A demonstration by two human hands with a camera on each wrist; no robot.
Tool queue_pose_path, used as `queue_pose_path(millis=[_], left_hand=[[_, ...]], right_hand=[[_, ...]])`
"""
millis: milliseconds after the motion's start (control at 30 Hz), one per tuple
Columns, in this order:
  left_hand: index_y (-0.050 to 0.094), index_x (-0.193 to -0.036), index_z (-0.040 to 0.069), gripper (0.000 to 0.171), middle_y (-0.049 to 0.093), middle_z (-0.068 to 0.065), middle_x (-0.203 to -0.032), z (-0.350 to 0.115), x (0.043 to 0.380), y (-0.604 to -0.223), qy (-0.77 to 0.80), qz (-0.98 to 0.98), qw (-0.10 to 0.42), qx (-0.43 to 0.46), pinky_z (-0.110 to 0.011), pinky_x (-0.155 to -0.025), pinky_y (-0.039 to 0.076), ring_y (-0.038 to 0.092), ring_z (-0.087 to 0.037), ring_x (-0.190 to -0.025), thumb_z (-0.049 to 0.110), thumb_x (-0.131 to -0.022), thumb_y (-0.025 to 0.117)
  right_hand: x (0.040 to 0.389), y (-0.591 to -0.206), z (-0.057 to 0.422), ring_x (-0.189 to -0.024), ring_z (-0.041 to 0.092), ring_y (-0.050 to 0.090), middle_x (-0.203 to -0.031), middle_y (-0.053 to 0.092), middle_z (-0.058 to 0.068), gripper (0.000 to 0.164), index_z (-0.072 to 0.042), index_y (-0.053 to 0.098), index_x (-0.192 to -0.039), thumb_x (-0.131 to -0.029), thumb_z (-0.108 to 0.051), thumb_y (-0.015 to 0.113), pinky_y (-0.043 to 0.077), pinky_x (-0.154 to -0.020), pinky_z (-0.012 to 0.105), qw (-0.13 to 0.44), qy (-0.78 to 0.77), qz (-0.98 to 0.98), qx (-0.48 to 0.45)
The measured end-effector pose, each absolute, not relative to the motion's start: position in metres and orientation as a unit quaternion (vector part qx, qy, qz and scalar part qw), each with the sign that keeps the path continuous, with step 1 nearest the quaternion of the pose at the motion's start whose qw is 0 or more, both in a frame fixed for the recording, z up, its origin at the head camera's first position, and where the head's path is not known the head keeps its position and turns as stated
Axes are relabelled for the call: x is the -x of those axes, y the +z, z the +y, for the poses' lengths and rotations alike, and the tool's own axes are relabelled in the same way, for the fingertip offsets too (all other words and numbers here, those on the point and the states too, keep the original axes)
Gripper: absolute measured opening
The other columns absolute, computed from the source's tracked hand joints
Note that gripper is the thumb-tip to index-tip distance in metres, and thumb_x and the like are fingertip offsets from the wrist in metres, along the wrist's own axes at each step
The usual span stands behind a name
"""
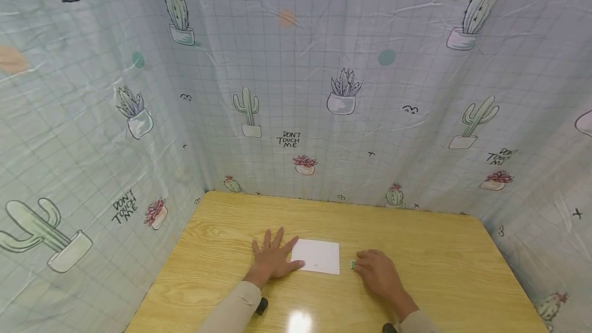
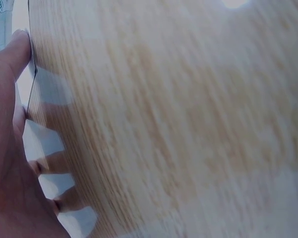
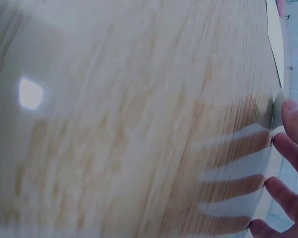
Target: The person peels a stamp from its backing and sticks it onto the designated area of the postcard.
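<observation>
A white sheet of paper (image 1: pixel 319 257) lies flat on the wooden table, with a small faint mark near its lower edge. My left hand (image 1: pixel 274 260) rests with spread fingers at the sheet's left side, its thumb (image 2: pixel 21 47) over the lower left corner. Just right of the paper, my right hand (image 1: pixel 379 272) pinches a small green piece with a pale border (image 1: pixel 353 264) between thumb and fingers. From the right wrist, that thin piece (image 3: pixel 278 110) shows at the thumb tip, low against the tabletop; the other fingertips touch the table.
The glossy wooden table (image 1: pixel 416 235) reflects a bright light near its front. A cactus-print curtain (image 1: pixel 296 55) hangs behind the table and along both sides. Dark wrist devices show at both cuffs.
</observation>
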State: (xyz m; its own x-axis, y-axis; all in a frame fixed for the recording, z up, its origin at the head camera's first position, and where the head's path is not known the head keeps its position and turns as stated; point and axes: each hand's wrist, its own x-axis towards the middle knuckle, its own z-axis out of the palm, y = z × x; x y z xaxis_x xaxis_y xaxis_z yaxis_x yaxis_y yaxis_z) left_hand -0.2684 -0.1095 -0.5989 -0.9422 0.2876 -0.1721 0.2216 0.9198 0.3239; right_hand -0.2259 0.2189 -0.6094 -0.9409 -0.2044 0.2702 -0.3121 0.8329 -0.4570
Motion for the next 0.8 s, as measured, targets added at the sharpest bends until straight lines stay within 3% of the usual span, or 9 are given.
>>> queue_pose_path(millis=[400,800], left_hand=[[0.035,-0.163,0.038,0.078,0.014,-0.012,-0.177,-0.1089,0.2708,-0.6016,0.15,0.974,0.115,-0.128,-0.086,-0.116,0.005,0.005,-0.051,-0.161,0.075,-0.096,0.052],[0.036,-0.162,0.037,0.079,0.016,-0.012,-0.176,-0.1097,0.2687,-0.6,0.146,0.974,0.111,-0.131,-0.086,-0.116,0.007,0.007,-0.051,-0.161,0.075,-0.095,0.052]], right_hand=[[0.2286,-0.6092,0.2229,-0.125,0.043,0.066,-0.116,0.08,0.007,0.01,-0.014,0.083,-0.101,-0.094,-0.016,0.076,0.049,-0.109,0.062,0.076,0.306,-0.943,-0.11],[0.2306,-0.6104,0.2238,-0.121,0.037,0.069,-0.112,0.081,0.003,0.011,-0.012,0.083,-0.102,-0.092,-0.014,0.077,0.05,-0.109,0.058,0.09,0.299,-0.944,-0.11]])
